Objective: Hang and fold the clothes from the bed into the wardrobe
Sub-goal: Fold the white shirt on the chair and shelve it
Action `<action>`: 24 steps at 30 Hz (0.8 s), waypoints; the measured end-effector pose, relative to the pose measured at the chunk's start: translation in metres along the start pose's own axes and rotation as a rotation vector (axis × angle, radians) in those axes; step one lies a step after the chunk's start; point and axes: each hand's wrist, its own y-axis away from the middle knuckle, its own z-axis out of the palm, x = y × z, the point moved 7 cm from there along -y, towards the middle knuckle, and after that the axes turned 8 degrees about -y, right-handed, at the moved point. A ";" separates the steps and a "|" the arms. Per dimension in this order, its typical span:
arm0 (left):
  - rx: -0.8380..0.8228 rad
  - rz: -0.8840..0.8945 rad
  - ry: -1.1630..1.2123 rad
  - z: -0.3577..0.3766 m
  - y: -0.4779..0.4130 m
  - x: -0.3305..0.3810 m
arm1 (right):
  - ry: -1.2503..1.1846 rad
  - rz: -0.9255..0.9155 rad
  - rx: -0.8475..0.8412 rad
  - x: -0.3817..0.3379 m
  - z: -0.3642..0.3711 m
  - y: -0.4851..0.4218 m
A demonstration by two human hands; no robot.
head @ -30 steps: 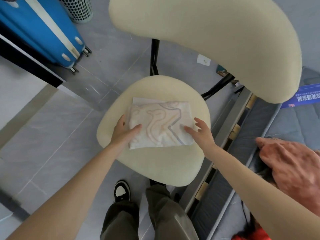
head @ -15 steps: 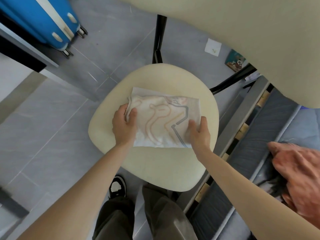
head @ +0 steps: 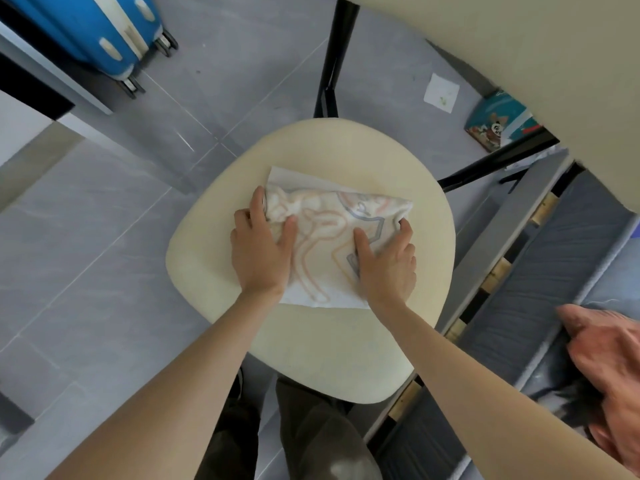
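Observation:
A folded white garment (head: 329,244) printed with orange and blue lines lies on the cream chair seat (head: 332,344). My left hand (head: 259,247) grips its left edge, thumb on top and fingers curled round the side. On the right edge my right hand (head: 389,265) holds it the same way, thumb on the cloth and fingers wrapped under. The garment's far edge is raised and rumpled between the hands; its near corner still lies flat on the seat.
The chair's cream backrest (head: 519,64) looms at the top right. A blue suitcase (head: 90,29) stands on the grey floor at the top left, beside a white furniture edge (head: 31,109). The bed frame and dark mattress (head: 540,271) run along the right, with a reddish garment (head: 613,368) on them.
My hands went from lying flat on the garment to gripping its two side edges. The cloth's far part has lifted and bunched. The view has moved closer to the seat.

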 end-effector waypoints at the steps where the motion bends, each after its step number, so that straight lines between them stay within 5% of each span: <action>1: -0.005 0.002 0.002 0.002 -0.002 -0.001 | -0.016 -0.017 -0.007 0.000 0.001 -0.001; 7: -0.091 -0.111 0.319 -0.015 0.000 -0.010 | -0.245 0.057 -0.151 -0.004 -0.014 -0.007; 11: -0.070 -0.203 0.461 -0.060 0.033 -0.028 | -0.274 -0.047 -0.188 -0.028 -0.040 0.026; 24: 0.228 -0.362 0.593 -0.320 0.151 -0.115 | -0.334 -0.353 -0.479 -0.193 -0.086 0.238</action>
